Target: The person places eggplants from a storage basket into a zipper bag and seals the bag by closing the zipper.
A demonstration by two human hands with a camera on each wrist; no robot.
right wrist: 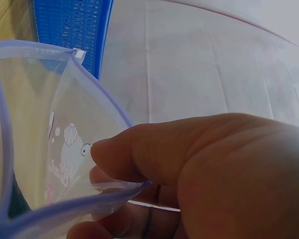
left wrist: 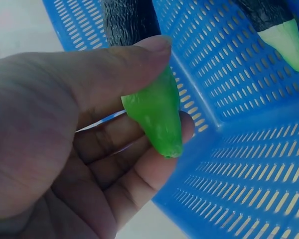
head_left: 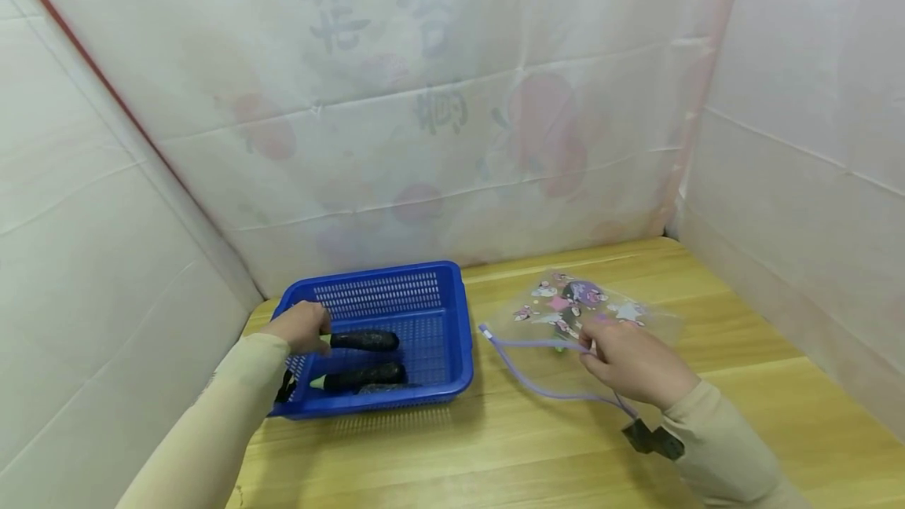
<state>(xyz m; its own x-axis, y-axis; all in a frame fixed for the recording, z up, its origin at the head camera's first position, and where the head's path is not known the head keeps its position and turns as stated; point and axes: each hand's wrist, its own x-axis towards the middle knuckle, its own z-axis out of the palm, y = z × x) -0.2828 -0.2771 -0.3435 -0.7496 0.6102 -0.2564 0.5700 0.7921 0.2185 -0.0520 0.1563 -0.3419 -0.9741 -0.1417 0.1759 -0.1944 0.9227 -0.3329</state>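
Note:
My left hand (head_left: 300, 327) pinches the green stem end of a dark eggplant (head_left: 365, 341) over the blue basket (head_left: 463, 320). In the left wrist view, thumb and fingers close around its green stem (left wrist: 157, 117). Another dark eggplant (head_left: 364, 377) with a pale green end lies in the basket, with a further dark shape beside it. At the right, my right hand (head_left: 632, 360) pinches the rim of a clear zip bag (head_left: 523, 313) with cartoon prints. Its purple zip edge (right wrist: 102, 94) gapes wide in the right wrist view. Something dark with a green tip (head_left: 560, 348) shows through the bag.
Basket and bag are side by side on a wood-grain table (head_left: 452, 462). Pale cloth walls (head_left: 452, 140) rise behind and at both sides. A small black device (head_left: 654, 440) sits at my right wrist. The white zip slider (right wrist: 79, 54) is at the bag's corner nearest the basket.

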